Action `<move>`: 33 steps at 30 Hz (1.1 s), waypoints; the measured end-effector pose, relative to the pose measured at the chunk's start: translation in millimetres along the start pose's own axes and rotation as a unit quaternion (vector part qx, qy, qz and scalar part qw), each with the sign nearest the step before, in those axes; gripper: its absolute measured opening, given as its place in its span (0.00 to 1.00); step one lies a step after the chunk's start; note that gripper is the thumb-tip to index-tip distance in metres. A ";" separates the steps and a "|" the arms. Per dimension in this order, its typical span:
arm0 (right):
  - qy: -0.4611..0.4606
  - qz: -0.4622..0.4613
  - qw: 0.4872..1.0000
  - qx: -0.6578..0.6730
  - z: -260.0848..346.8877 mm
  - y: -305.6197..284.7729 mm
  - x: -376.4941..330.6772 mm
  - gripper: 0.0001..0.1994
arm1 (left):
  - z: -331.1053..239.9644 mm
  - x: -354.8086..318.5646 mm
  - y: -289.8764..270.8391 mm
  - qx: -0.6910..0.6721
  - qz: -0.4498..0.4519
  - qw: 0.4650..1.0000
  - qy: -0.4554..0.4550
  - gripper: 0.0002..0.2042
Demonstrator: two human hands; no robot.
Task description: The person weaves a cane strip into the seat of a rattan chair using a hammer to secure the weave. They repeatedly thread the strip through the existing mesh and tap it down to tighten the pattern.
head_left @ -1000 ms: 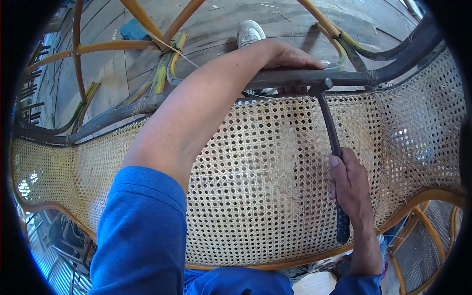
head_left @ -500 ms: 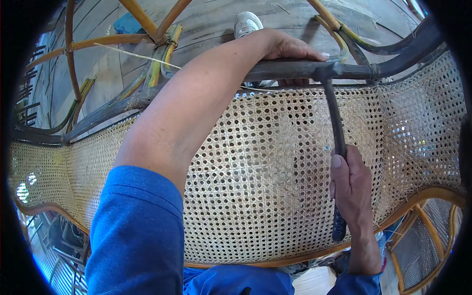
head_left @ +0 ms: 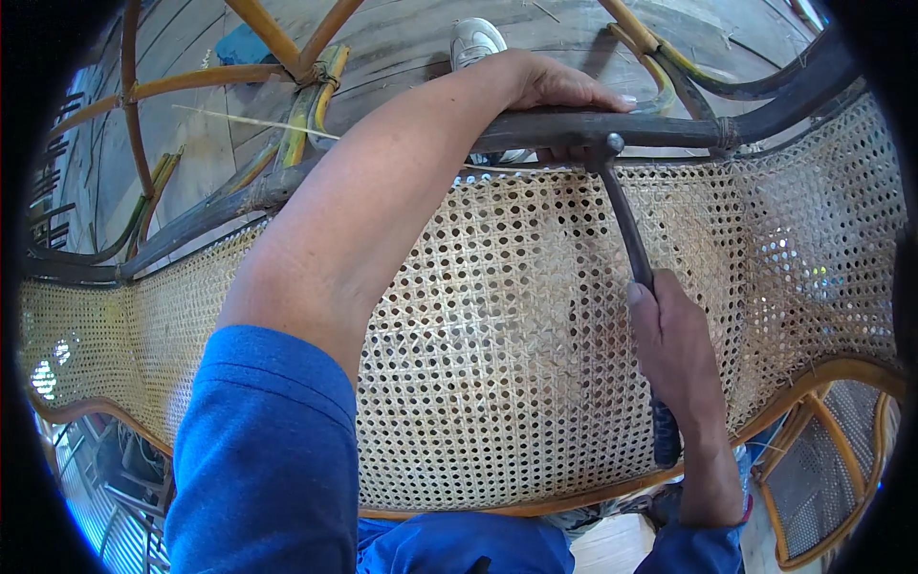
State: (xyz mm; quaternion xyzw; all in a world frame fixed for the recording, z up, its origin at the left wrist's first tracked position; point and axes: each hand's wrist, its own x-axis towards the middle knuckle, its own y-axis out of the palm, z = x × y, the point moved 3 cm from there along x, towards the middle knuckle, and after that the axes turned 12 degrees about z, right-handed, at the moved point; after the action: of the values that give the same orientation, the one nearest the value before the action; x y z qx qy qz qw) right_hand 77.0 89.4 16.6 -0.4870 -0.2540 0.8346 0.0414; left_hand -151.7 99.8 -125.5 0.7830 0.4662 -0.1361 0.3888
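- The cane panel (head_left: 497,335) fills most of the view, woven with small holes, and a dark rail (head_left: 593,129) runs along its far edge.
- The left hand (head_left: 545,86) reaches over the rail and closes around it from behind, with the fingers curled over the top.
- The right hand (head_left: 674,354) grips the dark handle of the hammer (head_left: 626,225), low on the panel.
- The hammer head now touches the rail, just beside the left fingers; half a second ago it was at almost the same place, and one second ago a little lower, so I judge that a blow just landed on the rail.
- A white shoe (head_left: 475,40) stands on the floor (head_left: 402,48) beyond.
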 end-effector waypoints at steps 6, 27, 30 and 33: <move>-0.018 -0.010 0.999 0.042 1.2 1.6 -6.2 0.16 | 1.9 -4.1 5.3 0.002 -0.057 0.998 -0.007 0.30; -0.010 -0.028 0.999 0.022 -8.6 -2.6 4.3 0.15 | 2.3 6.0 -5.9 0.000 -0.005 1.000 0.015 0.29; -0.030 -0.044 0.997 0.062 -5.0 -3.4 -1.5 0.15 | 1.1 -0.5 -2.5 -0.008 0.006 1.000 0.000 0.29; -0.017 -0.046 0.998 0.043 -2.3 -5.6 -1.9 0.16 | -0.8 -3.8 1.9 0.006 -0.024 1.000 0.003 0.30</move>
State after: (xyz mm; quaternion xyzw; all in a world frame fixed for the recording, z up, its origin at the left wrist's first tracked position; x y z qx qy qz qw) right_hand 79.0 94.5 19.7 -0.4583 -0.2408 0.8502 0.0961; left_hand -152.3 97.5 -121.8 0.7745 0.4851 -0.1457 0.3789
